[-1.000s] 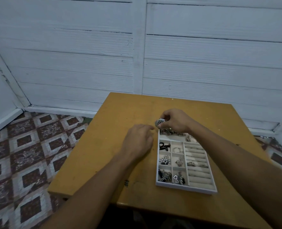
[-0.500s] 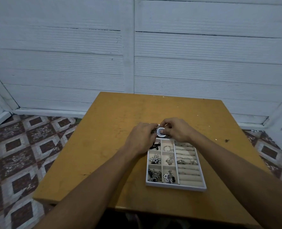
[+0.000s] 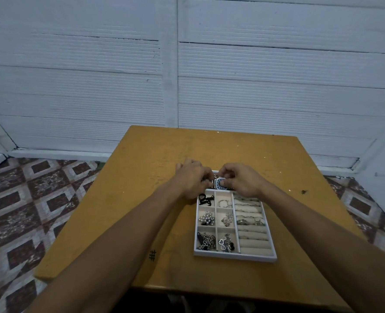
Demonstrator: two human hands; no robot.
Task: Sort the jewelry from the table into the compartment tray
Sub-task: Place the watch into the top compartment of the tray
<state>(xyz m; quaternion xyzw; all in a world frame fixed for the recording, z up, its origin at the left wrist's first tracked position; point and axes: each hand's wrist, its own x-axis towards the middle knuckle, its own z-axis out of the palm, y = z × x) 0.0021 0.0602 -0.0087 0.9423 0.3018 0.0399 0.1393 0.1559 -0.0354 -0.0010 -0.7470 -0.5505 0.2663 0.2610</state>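
Wristwatch (image 3: 220,183): silver-banded, blue-faced, over far end of white compartment tray (image 3: 234,256)
Left hand (image 3: 192,180): fingers pinch wristwatch
Right hand (image 3: 243,180): fingers pinch wristwatch

Small corner, dim bluish light.
White plank wall (image 3: 74,75) ahead of me; patterned brown-and-cream tile floor (image 3: 28,211) either side; scuffed yellow-brown wooden table (image 3: 153,154) before me, near the wall.

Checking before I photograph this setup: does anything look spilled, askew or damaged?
Nothing is spilled: the jewelry lies inside the compartment tray, and the left hand and right hand hold the watch over its far end. Only the table looks marked: a dark speck at right, a hash scribble near the front.
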